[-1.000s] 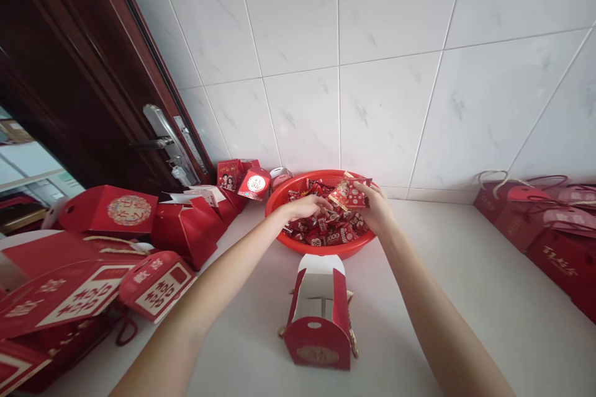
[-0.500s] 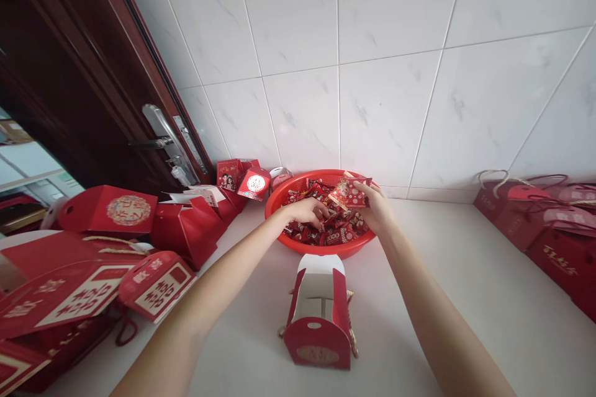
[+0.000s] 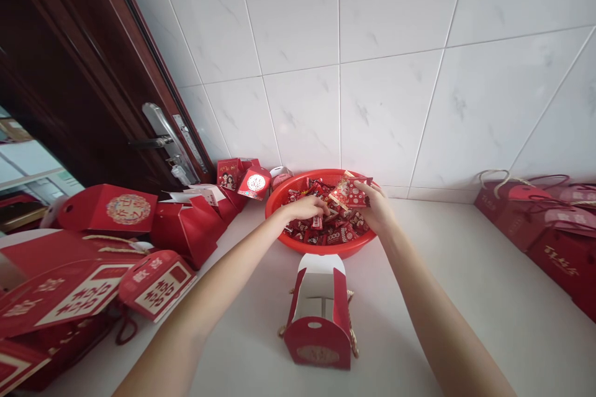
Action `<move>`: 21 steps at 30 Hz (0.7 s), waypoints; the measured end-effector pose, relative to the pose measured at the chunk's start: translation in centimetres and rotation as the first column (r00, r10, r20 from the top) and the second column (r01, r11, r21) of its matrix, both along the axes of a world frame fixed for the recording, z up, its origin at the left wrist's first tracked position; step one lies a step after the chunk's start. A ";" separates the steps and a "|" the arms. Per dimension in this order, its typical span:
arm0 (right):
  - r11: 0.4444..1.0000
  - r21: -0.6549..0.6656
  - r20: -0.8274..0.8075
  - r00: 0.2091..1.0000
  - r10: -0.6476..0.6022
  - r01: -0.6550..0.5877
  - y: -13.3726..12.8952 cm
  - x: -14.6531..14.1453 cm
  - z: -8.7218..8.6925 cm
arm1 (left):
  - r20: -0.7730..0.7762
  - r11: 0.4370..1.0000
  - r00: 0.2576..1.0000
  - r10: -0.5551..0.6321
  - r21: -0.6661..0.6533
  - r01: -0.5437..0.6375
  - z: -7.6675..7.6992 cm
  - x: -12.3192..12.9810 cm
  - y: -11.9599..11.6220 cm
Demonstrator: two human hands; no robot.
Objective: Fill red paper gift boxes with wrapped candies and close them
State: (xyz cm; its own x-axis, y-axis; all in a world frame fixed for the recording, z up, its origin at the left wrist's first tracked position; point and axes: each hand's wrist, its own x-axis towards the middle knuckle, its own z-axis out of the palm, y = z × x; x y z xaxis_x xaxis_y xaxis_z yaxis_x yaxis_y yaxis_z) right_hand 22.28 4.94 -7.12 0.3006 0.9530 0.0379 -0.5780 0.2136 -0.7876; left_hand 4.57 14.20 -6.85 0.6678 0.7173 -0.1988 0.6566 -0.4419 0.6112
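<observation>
A red plastic basket point(image 3: 274, 208) full of red-wrapped candies point(image 3: 342, 232) stands against the tiled wall. My left hand point(image 3: 305, 208) is over the candies, fingers curled down and closed on a wrapped candy point(image 3: 317, 222), partly hidden beneath them. At the basket's right rim, my right hand point(image 3: 376, 205) is shut on red and gold candy packets point(image 3: 351, 192), which fan out over the candies. In front of the basket an open red gift box point(image 3: 316, 341) with rope handles stands upright. Its white inside shows, with nothing visible in it.
Red gift boxes point(image 3: 107, 211) crowd the left side, some with rope handles. More red boxes point(image 3: 554, 248) stand along the right. A dark door point(image 3: 93, 56) with a metal handle point(image 3: 162, 136) is at the left. All stand on a white tabletop point(image 3: 433, 248).
My left hand has lifted slightly off the candies, and a candy with a pale label now shows under its fingers. My right hand and the open box have stayed in place.
</observation>
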 end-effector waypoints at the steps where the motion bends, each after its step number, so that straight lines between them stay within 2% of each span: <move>1: 1.000 0.002 -0.001 1.000 -0.001 0.001 0.0 0.0 0.0 | -0.020 1.000 1.000 -0.021 -0.002 0.020 0.0 0.0 -0.1; 5: 1.000 0.007 0.007 1.000 0.006 -0.006 0.0 0.0 -0.1 | -0.094 0.995 0.991 -0.095 -0.009 0.095 0.2 -0.2 -0.6; 12: 1.000 0.000 0.004 1.000 0.001 -0.001 0.0 0.0 0.0 | -0.282 0.984 0.944 -0.172 -0.082 0.155 0.1 -0.5 -0.6; 18: 1.000 -0.019 0.010 1.000 -0.006 0.007 -0.1 0.0 0.2 | -0.285 0.983 0.941 -0.183 -0.075 0.169 0.1 -0.7 -0.6; 21: 1.000 -0.024 0.006 1.000 -0.007 0.007 -0.1 -0.1 0.2 | -0.219 0.977 0.953 -0.211 -0.077 0.199 0.4 -0.6 -0.9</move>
